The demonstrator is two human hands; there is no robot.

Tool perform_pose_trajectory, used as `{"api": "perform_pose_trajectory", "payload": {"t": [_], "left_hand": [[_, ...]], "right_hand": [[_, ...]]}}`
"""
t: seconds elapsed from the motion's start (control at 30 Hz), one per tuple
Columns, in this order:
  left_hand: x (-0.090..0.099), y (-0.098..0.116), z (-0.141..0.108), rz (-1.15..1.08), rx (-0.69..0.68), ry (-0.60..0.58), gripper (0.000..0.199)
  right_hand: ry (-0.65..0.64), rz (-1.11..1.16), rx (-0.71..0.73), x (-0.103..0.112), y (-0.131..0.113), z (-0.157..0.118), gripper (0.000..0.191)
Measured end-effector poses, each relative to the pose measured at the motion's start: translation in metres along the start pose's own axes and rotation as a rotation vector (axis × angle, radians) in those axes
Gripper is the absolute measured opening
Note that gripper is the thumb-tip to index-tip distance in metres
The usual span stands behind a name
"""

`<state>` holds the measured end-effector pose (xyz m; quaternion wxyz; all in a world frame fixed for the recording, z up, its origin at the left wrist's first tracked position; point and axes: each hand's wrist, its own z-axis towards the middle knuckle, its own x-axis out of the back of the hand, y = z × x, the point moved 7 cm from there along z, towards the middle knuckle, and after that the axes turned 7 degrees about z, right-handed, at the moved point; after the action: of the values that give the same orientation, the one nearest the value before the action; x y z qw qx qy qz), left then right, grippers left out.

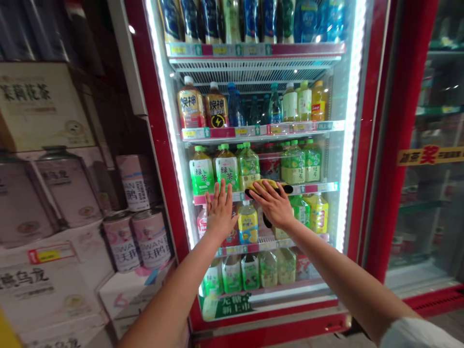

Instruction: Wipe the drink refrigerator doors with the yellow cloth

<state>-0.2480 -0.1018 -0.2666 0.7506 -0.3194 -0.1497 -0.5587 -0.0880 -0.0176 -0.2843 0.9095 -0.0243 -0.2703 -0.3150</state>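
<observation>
Both forearms reach up from the frame's bottom edge. At centre, the left hand (220, 209) lies flat, fingers spread, bracing the cooler door (337, 159); the right hand (273, 203) presses a yellow cloth (264, 184) against the glass (bottles shelved behind).

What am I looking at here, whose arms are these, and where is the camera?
There is no machine here: a person wears one camera on the head, so you see their own two bare arms from above. They stand facing a red drinks fridge with a glass door, its shelves full of bottles. The left hand lies flat against the glass with fingers spread, in front of green tea bottles. The right hand presses a yellow cloth against the glass. To the left stand stacked cartons and pink-labelled cans. Another fridge stands at the right.
</observation>
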Motion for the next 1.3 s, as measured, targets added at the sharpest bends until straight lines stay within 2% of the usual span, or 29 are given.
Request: {"api": "perform_pose_trajectory", "payload": {"t": [0.07, 0.17, 0.23, 0.3, 0.37, 0.43, 0.5, 0.57, 0.63, 0.7, 0.77, 0.8, 0.87, 0.93, 1.0, 1.1, 1.13, 1.2, 1.3], "left_hand": [[0.000, -0.010, -0.006, 0.017, 0.007, -0.009, 0.117], [0.002, -0.028, -0.012, 0.039, 0.033, -0.023, 0.118], [0.003, -0.037, -0.013, 0.041, 0.056, -0.034, 0.118], [0.004, -0.042, -0.013, 0.044, 0.076, -0.050, 0.116], [0.003, -0.044, -0.013, 0.058, 0.093, -0.072, 0.114], [0.002, -0.045, -0.015, 0.077, 0.102, -0.096, 0.113], [0.000, -0.047, -0.019, 0.094, 0.099, -0.118, 0.114], [-0.001, -0.050, -0.024, 0.111, 0.091, -0.138, 0.116], [-0.002, -0.055, -0.029, 0.126, 0.085, -0.153, 0.115], [-0.001, -0.058, -0.034, 0.134, 0.077, -0.158, 0.112], [0.000, -0.059, -0.036, 0.140, 0.067, -0.152, 0.107], [0.000, -0.060, -0.037, 0.144, 0.065, -0.148, 0.104], [0.000, -0.062, -0.039, 0.149, 0.075, -0.139, 0.102], [-0.001, -0.065, -0.040, 0.146, 0.094, -0.131, 0.104], [-0.004, -0.069, -0.040, 0.133, 0.099, -0.125, 0.106], [-0.009, -0.073, -0.042, 0.116, 0.090, -0.113, 0.108], [-0.010, -0.074, -0.042, 0.108, 0.086, -0.105, 0.109], [-0.011, -0.076, -0.043, 0.088, 0.075, -0.076, 0.107], [-0.010, -0.077, -0.046, 0.036, 0.046, -0.017, 0.099]], "right_hand": [[0.003, -0.010, -0.012, 0.006, 0.015, -0.011, 0.056], [0.142, -0.030, -0.165, 0.022, 0.034, 0.013, 0.056], [0.235, -0.023, -0.263, 0.025, 0.026, 0.042, 0.060], [0.270, -0.006, -0.301, 0.018, 0.004, 0.064, 0.063], [0.233, 0.005, -0.245, 0.005, -0.024, 0.070, 0.064], [0.137, 0.010, -0.099, -0.009, -0.045, 0.056, 0.064], [0.037, 0.010, 0.064, -0.016, -0.052, 0.032, 0.063], [0.002, 0.002, 0.117, -0.013, -0.041, 0.014, 0.060], [0.047, -0.018, 0.030, -0.003, -0.023, 0.017, 0.057], [0.141, -0.034, -0.126, 0.006, -0.014, 0.037, 0.057], [0.210, -0.032, -0.231, 0.007, -0.024, 0.062, 0.057], [0.216, -0.023, -0.241, 0.004, -0.035, 0.073, 0.058], [0.174, 0.001, -0.181, -0.008, -0.062, 0.086, 0.060], [0.103, 0.024, -0.064, -0.019, -0.082, 0.081, 0.061], [0.040, 0.041, 0.067, -0.024, -0.086, 0.064, 0.061], [-0.021, 0.048, 0.201, -0.021, -0.074, 0.042, 0.061], [-0.017, 0.043, 0.192, -0.017, -0.068, 0.041, 0.060], [0.038, 0.030, 0.080, -0.011, -0.061, 0.051, 0.058], [0.149, 0.028, -0.160, -0.011, -0.074, 0.077, 0.055]]}}
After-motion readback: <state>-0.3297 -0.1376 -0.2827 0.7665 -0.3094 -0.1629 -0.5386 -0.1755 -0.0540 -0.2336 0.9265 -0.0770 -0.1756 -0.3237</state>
